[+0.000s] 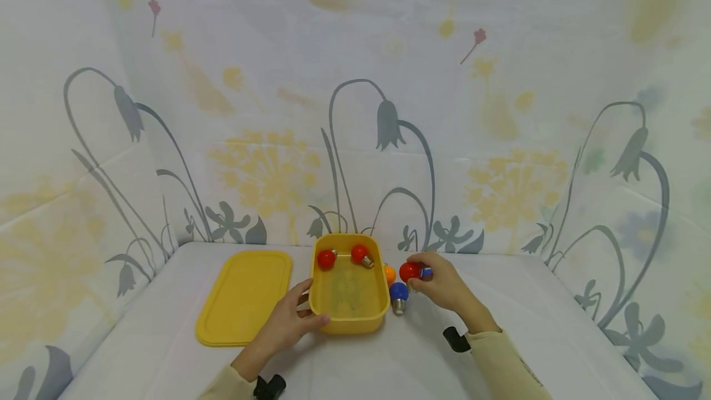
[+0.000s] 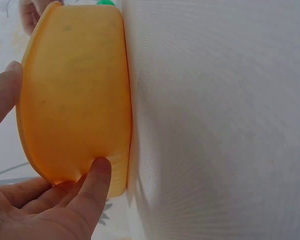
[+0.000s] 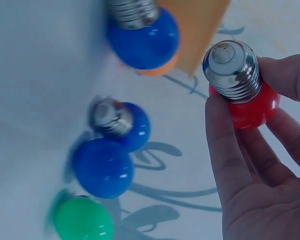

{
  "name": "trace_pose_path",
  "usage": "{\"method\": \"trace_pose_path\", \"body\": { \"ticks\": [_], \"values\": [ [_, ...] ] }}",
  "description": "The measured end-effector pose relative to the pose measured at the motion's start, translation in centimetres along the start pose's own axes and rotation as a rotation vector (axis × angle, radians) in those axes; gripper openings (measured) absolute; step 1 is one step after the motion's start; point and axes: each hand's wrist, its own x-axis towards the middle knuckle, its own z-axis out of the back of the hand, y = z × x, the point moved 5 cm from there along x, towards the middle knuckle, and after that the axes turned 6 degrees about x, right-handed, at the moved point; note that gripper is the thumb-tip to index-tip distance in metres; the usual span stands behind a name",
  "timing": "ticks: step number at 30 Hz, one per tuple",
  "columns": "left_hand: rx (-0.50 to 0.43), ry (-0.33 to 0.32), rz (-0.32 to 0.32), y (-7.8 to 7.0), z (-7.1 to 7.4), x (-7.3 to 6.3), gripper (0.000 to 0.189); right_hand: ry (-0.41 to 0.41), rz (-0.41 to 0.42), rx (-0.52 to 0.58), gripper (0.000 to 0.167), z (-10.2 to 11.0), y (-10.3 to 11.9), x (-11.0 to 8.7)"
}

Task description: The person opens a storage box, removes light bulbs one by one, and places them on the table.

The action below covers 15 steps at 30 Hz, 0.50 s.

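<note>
My left hand [image 1: 286,321] holds the yellow plastic box [image 1: 355,326] at its near left corner, thumb at the front and fingers along the left side. Inside the box lie two red light bulbs, one red bulb [image 1: 326,258] at the back left and another red bulb [image 1: 358,254] at the back right. To the right of the box, my right hand [image 1: 444,283] pinches a third red light bulb [image 3: 250,107]. Its metal screw base faces the camera in the right wrist view.
An orange bulb [image 1: 390,274] and a blue bulb [image 1: 399,292] lie against the box's right side. Two more blue bulbs [image 3: 104,168] and a green bulb [image 3: 83,220] show in the right wrist view. A flat yellow lid [image 1: 244,298] lies left of the box.
</note>
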Motion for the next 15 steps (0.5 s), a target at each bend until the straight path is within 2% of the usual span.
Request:
{"method": "trace_pose_path", "body": {
  "ticks": [4,10,15],
  "values": [
    [-0.016,0.004,-0.009,0.1,0.0,0.0,0.094,-0.008,-0.047,-0.056,0.036,0.0,-1.3,-0.7],
    [-0.013,-0.001,0.0,-0.1,0.0,-0.1,0.095,-0.035,-0.077,-0.127,0.036,0.2,-2.1,-1.3],
    [0.015,-0.014,0.022,0.0,0.0,0.0,0.094,0.002,-0.132,-0.167,0.034,-0.1,-2.9,-1.3]
  ]
}}
